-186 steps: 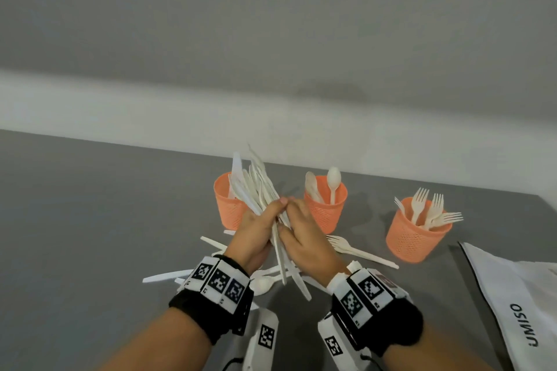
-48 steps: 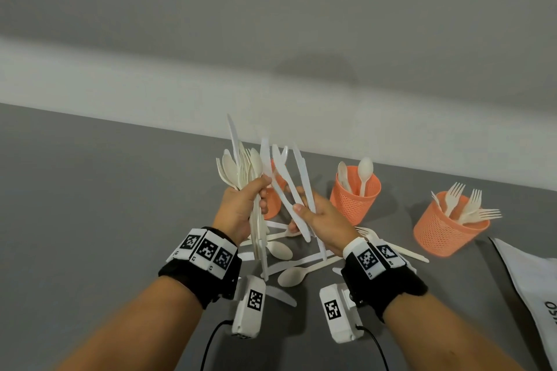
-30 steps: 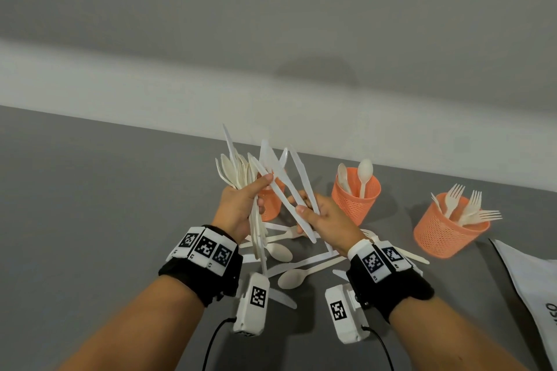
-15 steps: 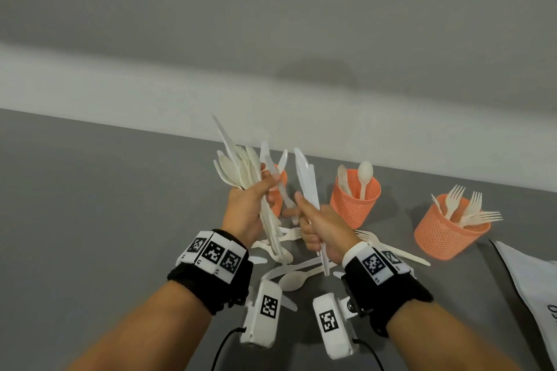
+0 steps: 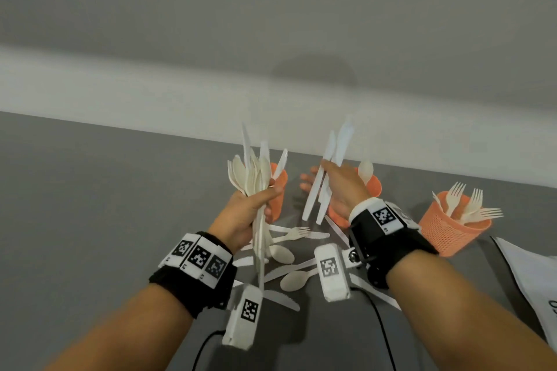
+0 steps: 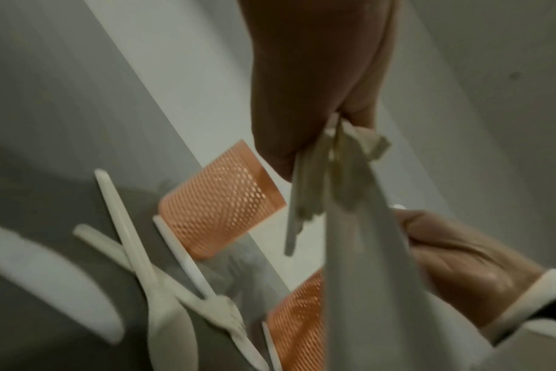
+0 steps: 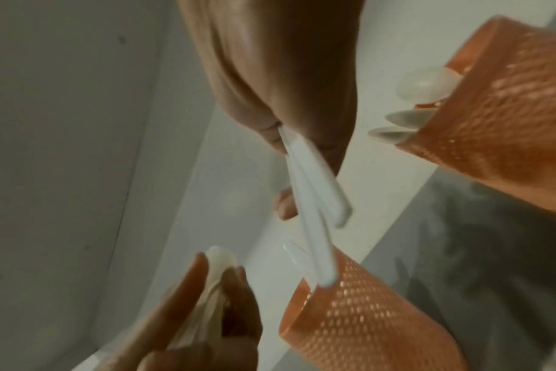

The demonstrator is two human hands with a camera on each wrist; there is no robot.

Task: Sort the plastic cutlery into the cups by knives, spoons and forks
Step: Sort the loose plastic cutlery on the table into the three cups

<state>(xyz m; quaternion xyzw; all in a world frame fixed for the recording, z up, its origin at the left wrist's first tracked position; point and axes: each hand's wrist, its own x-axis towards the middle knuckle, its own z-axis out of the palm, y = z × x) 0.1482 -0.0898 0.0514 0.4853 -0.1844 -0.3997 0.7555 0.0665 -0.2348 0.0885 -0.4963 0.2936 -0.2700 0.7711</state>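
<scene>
My left hand [image 5: 250, 214] grips a mixed bundle of white cutlery [image 5: 256, 172], spoons and knives fanned upward, in front of the left orange mesh cup [image 5: 278, 190]. My right hand [image 5: 337, 184] pinches a few white knives [image 5: 328, 172], tilted and lifted above the gap between the left cup and the middle cup [image 5: 372, 187], which holds spoons [image 5: 365, 170]. In the right wrist view the knives [image 7: 311, 200] point down at the rim of the left cup [image 7: 349, 318]. The right cup [image 5: 452, 226] holds several forks [image 5: 470, 205].
Loose spoons [image 5: 294, 280], a fork [image 5: 291, 233] and knives [image 5: 281, 300] lie on the grey table [image 5: 90, 220] under my hands. A white bag [image 5: 533, 277] lies at the right edge. A pale wall ledge [image 5: 120, 84] runs behind the cups.
My right hand pulled the knives out of the left hand's bundle and moved right and up with them. The left hand kept the rest of the bundle and shifted little.
</scene>
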